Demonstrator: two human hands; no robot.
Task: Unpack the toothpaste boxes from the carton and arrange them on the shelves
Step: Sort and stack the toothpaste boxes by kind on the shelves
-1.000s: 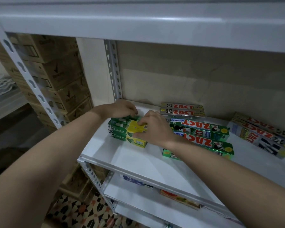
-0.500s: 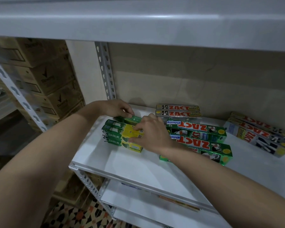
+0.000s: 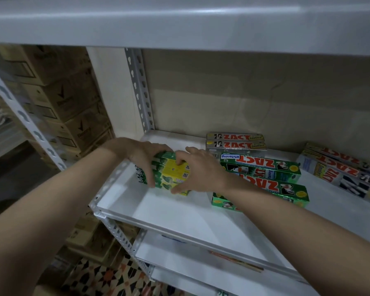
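On white shelf [image 3: 179,212], green toothpaste boxes [image 3: 171,171] gripped between left hand [image 3: 141,154] fingers and right hand [image 3: 201,169] fingers

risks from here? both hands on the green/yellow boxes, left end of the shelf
1. The green and yellow boxes are a loose bundle held only between the left hand and right hand; one could slip out.
2. They sit near the shelf's open left edge; a nudge might tip them off.
3. The right forearm crosses the green ZACT boxes and might shift them.
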